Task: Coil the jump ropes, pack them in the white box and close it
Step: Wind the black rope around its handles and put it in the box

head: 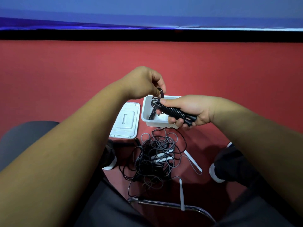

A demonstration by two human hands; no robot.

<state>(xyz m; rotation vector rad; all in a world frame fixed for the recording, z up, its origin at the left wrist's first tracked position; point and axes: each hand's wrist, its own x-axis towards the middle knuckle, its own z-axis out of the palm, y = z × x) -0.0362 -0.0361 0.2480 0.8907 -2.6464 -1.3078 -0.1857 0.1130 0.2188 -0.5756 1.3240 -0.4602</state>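
dark trousers (106, 208) are being worn, plain in cut and being seen over both thighs and knees. a dark left shoe (109, 154) and a dark right shoe (227, 162) are being worn, each being edged with a thick white sole. both forearms are being left bare as far as the frame's edge, and the left hand (141, 82) and right hand (190, 108) are being left uncovered.
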